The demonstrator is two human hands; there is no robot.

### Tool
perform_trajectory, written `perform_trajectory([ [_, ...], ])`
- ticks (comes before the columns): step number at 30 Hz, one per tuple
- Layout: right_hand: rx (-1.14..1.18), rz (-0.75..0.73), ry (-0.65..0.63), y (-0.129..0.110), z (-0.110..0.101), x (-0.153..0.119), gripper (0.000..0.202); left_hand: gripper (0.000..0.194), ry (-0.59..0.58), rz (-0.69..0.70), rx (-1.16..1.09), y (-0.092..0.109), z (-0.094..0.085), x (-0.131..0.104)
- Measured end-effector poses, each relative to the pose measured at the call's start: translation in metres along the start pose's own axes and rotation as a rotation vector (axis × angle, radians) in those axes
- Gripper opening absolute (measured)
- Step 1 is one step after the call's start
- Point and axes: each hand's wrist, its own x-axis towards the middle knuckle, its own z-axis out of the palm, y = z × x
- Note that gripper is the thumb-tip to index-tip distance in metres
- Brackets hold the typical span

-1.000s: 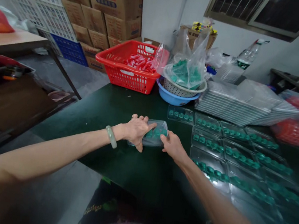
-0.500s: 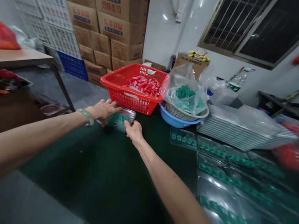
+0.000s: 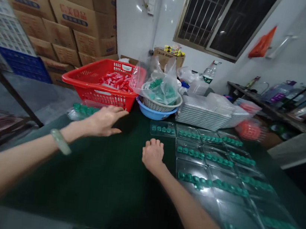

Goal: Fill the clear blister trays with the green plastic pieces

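Green-filled clear tray (image 3: 84, 110), one: set before the red basket (image 3: 88, 94), long axis roughly along its front, right end hidden by the nearer left hand (image 3: 100, 120), grip wide, nothing seen held; right hand (image 3: 153, 155) curled narrow, its palm and any contents hidden.

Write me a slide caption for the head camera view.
Left hand spread, right hand curled, over a dark green table, with clear trays of green pieces and a red basket nearby.
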Motion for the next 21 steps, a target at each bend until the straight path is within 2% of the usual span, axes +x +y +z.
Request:
perform_trajectory([
  [2,0.043,-0.041,0.022,-0.009,-0.004,-0.004,0.021,0.061,0.025,0.121,-0.123,0.026,0.015,0.011],
  [4,0.060,0.014,0.052,-0.006,-0.010,-0.001,0.027,0.055,0.058,0.111,-0.219,0.043,0.031,0.023],
  [7,0.049,0.141,0.068,0.013,-0.014,0.016,0.037,0.049,0.096,0.050,-0.264,0.051,0.048,0.038],
  [10,0.060,0.142,0.034,0.021,-0.012,0.024,0.036,0.046,0.119,0.024,-0.256,0.048,0.051,0.042],
  [12,0.076,0.114,-0.006,0.008,-0.009,0.014,0.036,0.046,0.121,0.015,-0.261,0.047,0.050,0.039],
  [14,0.101,0.074,-0.047,-0.018,-0.008,-0.006,0.040,0.046,0.110,0.015,-0.272,0.050,0.047,0.033],
  [16,0.148,0.013,-0.087,-0.048,-0.010,-0.030,0.045,0.047,0.088,0.023,-0.283,0.062,0.044,0.029],
  [19,0.240,-0.078,-0.140,-0.083,-0.023,-0.062,0.049,0.046,0.043,0.086,-0.326,0.098,0.037,0.025],
  [21,0.277,-0.146,-0.132,-0.090,-0.036,-0.083,0.049,0.046,-0.001,0.190,-0.384,0.134,0.035,0.024],
])
